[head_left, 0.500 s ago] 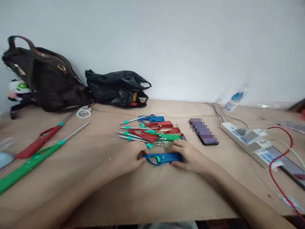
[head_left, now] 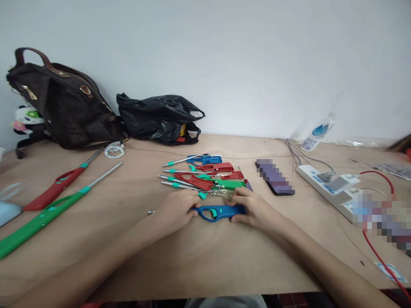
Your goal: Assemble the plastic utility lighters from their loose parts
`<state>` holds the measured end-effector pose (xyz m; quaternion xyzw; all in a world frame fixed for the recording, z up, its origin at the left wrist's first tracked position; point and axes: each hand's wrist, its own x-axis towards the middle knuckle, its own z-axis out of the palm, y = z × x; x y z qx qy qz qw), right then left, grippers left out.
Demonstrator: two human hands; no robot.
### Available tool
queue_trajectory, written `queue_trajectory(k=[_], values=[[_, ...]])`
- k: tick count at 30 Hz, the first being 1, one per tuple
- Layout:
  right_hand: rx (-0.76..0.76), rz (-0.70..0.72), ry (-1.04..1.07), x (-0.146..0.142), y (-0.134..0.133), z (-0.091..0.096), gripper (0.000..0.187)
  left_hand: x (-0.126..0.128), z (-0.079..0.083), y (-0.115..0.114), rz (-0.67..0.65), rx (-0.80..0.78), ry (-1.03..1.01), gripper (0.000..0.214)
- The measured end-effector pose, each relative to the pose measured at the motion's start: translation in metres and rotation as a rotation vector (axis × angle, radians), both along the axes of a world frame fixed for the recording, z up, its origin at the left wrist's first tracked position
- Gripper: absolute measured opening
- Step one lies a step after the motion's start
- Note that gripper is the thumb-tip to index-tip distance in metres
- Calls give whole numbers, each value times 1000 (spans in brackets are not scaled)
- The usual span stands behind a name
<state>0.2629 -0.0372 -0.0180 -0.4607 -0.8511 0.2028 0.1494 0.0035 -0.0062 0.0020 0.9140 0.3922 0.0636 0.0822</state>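
Observation:
A blue lighter body (head_left: 218, 211) with a teal trigger lies on the wooden table (head_left: 199, 261), held at both ends. My left hand (head_left: 175, 209) is closed around its left end, where a metal tip pokes out past the fingers. My right hand (head_left: 253, 209) is closed on its right end. Just behind lies a pile of lighter parts (head_left: 205, 175): red, blue and green handles and several metal tubes with teal collars.
Two long assembled lighters, one red (head_left: 56, 188) and one green (head_left: 45, 216), lie at the left. A brown handbag (head_left: 61, 107) and black plastic bag (head_left: 160, 117) stand against the wall. A phone (head_left: 274, 176), power strip (head_left: 327, 186), red wire (head_left: 379, 252) and water bottle (head_left: 316, 132) are at the right.
The view shifted slightly. Both hands stay on the blue lighter body, moved a little to the left; a metal tip now shows to the left of my left hand.

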Motion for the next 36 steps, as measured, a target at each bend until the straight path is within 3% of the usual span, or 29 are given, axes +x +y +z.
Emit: queue_trajectory(k=[5, 9, 12, 16, 19, 21, 26, 36], values=[[-17, -65, -36, -4, 0, -1, 26, 8, -4, -5, -109, 137, 161, 16], [-30, -84, -60, -7, -3, 0, 24, 8, -9, -5, -125, 160, 191, 18], [-38, -88, -50, -7, -5, -1, 22, 4, -7, -4, -83, 89, 145, 9], [-70, -82, 3, -6, -5, -3, 31, -2, -2, -1, 0, -132, -27, 6], [-63, -79, 34, -5, -5, -2, 30, -4, -2, 0, -25, -255, -135, 3], [-43, -96, 44, -5, -5, -1, 25, -4, -3, -1, -34, -252, -157, 5], [-4, -62, 42, -5, -4, -4, 17, -1, -9, -2, -22, -36, -96, 7], [266, -61, -86, -6, -9, -3, 11, -5, -18, 0, -205, 375, -120, 31]])
